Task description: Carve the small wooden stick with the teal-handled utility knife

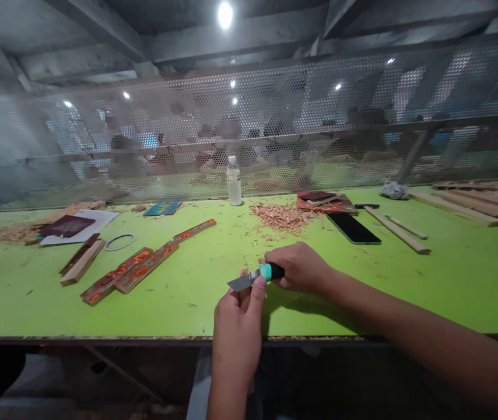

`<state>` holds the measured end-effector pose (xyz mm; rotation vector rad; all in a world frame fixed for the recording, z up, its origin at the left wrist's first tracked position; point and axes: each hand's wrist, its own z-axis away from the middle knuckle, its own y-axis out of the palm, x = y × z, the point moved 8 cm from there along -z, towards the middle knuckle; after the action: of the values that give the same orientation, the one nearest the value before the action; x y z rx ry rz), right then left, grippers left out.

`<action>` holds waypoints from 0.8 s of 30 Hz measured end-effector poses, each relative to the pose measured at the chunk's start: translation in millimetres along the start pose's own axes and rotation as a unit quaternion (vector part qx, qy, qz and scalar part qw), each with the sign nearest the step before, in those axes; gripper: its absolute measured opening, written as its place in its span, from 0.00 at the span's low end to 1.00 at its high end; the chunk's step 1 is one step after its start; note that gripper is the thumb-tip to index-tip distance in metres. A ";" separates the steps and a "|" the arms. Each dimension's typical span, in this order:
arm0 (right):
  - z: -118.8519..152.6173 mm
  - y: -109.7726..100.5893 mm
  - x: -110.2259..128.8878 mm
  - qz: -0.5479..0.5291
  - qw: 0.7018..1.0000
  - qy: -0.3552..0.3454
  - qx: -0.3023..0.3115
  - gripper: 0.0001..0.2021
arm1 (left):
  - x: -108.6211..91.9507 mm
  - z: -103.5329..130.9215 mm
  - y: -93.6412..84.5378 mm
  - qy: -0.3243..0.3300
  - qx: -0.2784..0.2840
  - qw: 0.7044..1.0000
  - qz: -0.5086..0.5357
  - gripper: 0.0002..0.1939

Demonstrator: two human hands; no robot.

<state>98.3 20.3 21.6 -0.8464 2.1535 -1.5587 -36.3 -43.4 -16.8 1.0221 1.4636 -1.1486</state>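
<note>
A utility knife [247, 280] with a slanted grey blade and a black and teal handle is held over the near part of the green table, its tip pointing left. My right hand [299, 267] is closed around the black handle. With its thumb on the teal collar and fingers behind the blade, my left hand [239, 318] pinches the knife from below. Left of the hands lie painted wooden strips [146, 262] with red and orange flowers. Beyond the knife is a heap of wood shavings [281, 217].
The green table [179, 315] ends in front of me. A water bottle [234, 182] stands near the mesh screen [266, 134]. To the right lie a black phone [354, 227], a hammer [400, 231] and wooden sticks [459, 209]. At left are a tape ring [120, 242] and sandpaper [67, 226].
</note>
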 end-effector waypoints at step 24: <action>-0.9 -1.8 1.7 -0.050 0.997 -0.049 0.035 0.05 | 2.9 3.8 2.9 -0.022 0.018 0.999 0.036 0.21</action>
<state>97.0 19.4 23.7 -0.9993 2.0040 -1.5956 -33.4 -46.5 -20.5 1.0597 1.3655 -1.1409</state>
